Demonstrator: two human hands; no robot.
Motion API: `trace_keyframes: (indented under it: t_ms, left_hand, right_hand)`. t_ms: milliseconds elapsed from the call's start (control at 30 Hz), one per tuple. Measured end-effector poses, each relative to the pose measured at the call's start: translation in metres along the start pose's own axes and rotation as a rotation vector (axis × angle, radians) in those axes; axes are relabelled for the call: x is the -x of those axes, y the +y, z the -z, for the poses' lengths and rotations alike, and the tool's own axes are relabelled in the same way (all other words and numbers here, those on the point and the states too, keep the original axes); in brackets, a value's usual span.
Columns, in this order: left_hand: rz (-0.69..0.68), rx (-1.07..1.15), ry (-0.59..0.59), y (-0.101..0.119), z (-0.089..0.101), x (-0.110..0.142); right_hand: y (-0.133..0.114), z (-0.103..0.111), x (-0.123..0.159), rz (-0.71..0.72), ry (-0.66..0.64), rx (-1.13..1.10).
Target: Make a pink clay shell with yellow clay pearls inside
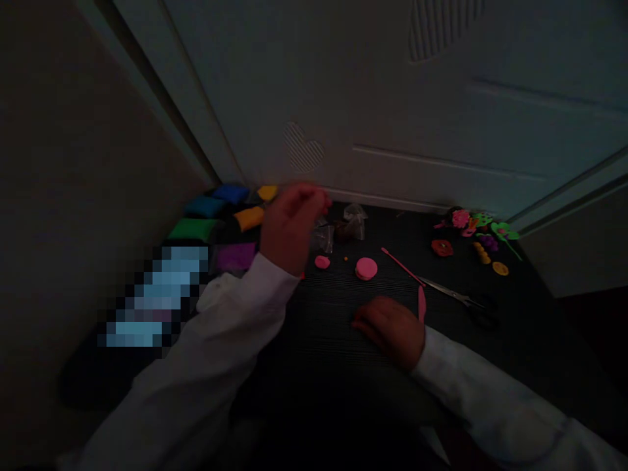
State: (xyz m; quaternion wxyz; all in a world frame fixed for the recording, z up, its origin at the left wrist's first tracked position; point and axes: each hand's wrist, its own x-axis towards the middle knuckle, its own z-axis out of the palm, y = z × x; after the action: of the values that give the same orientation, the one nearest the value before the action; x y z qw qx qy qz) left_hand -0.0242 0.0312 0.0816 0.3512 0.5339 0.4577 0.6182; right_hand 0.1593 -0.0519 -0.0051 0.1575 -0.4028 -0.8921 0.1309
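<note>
My left hand (pixel 294 226) is raised over the back left of the dark table, its fingers curled in a pinch. Whatever may be between the fingertips is too dim to make out. Resting on the table at front centre, my right hand (pixel 390 327) has its fingers bent together, and their undersides are hidden. Just behind it lies a round pink clay disc (pixel 366 269). A smaller pink clay lump (pixel 322 262) and a tiny orange bit (pixel 346 258) are nearby. A pink stick tool (pixel 403 267) and a pink plastic knife (pixel 422 304) lie beside my right hand.
Scissors (pixel 456 297) lie to the right. Clay flowers (pixel 461 219), a red clay piece (pixel 442 248) and yellow pieces sit at the back right. Coloured clay packets (pixel 193 229) and a lit, pixelated screen (pixel 157 297) are at left. Clear plastic bags (pixel 356 219) lie near the white panel (pixel 392 170).
</note>
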Motion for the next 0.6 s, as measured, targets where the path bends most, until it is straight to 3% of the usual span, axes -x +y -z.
trace_keyframes:
  t_ms: [100, 200, 367, 433, 533, 600]
  left_hand:
    - [-0.043, -0.188, -0.055, -0.031, -0.002, 0.025]
    - [-0.081, -0.333, -0.129, -0.046, 0.005, 0.033]
    - [-0.135, -0.606, -0.161, -0.040, 0.037, 0.017]
    - [-0.172, -0.923, -0.186, -0.034, 0.047, 0.012]
    - [-0.232, -1.294, -0.203, -0.029, 0.051, 0.013]
    - [-0.230, -1.356, -0.243, -0.029, 0.048, 0.016]
  right_hand:
    - [0.002, 0.000, 0.003, 0.004, -0.001, 0.017]
    - [0.004, 0.005, 0.007, -0.008, -0.006, 0.039]
    - [0.005, 0.016, 0.011, -0.031, -0.043, 0.133]
    - [0.003, 0.016, 0.013, -0.024, -0.077, 0.169]
    - [-0.002, 0.012, 0.015, -0.007, -0.116, 0.196]
    - [-0.005, 0.010, 0.017, 0.009, -0.140, 0.218]
